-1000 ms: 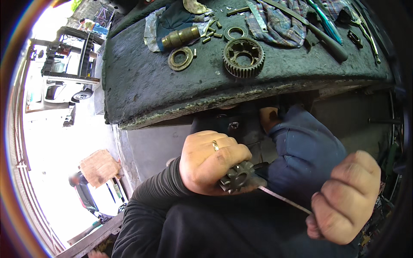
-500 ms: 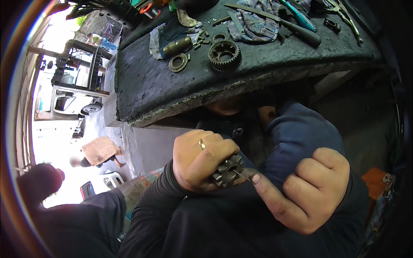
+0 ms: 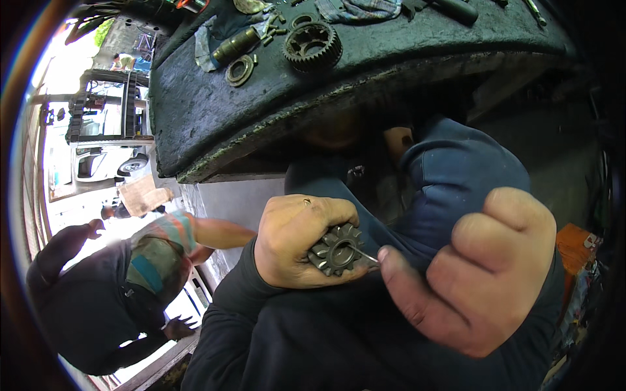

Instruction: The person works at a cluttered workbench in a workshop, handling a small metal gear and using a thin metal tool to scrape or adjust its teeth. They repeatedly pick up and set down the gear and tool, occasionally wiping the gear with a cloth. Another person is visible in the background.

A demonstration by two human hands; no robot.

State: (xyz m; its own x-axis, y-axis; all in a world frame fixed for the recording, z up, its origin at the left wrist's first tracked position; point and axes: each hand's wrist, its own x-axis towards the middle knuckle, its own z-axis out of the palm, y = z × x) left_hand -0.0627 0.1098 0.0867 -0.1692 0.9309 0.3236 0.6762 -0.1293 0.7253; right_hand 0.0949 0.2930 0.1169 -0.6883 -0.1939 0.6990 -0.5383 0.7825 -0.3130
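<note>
My left hand (image 3: 297, 241), with a ring on one finger, is wrapped round a small dark toothed gear (image 3: 336, 249) above my lap. The gear's bore faces up toward me. A thin metal pick (image 3: 362, 254) runs from that bore to my right hand (image 3: 479, 280), whose thumb and curled fingers are closed on its other end. Its tip is inside the bore; the handle end is hidden by my fingers.
On the dark workbench (image 3: 195, 130) ahead lie a large ring gear (image 3: 313, 47), a bearing ring (image 3: 240, 70), a brass-coloured cylinder (image 3: 235, 47), small rollers and a checked cloth (image 3: 358, 9). A person in dark clothes (image 3: 98, 293) is close at my left; an orange box (image 3: 577, 247) stands right.
The view has shifted, so the bench sits higher. My right hand has moved slightly up and right, and the gear is turned more face-up. The person at left has come further into view.
</note>
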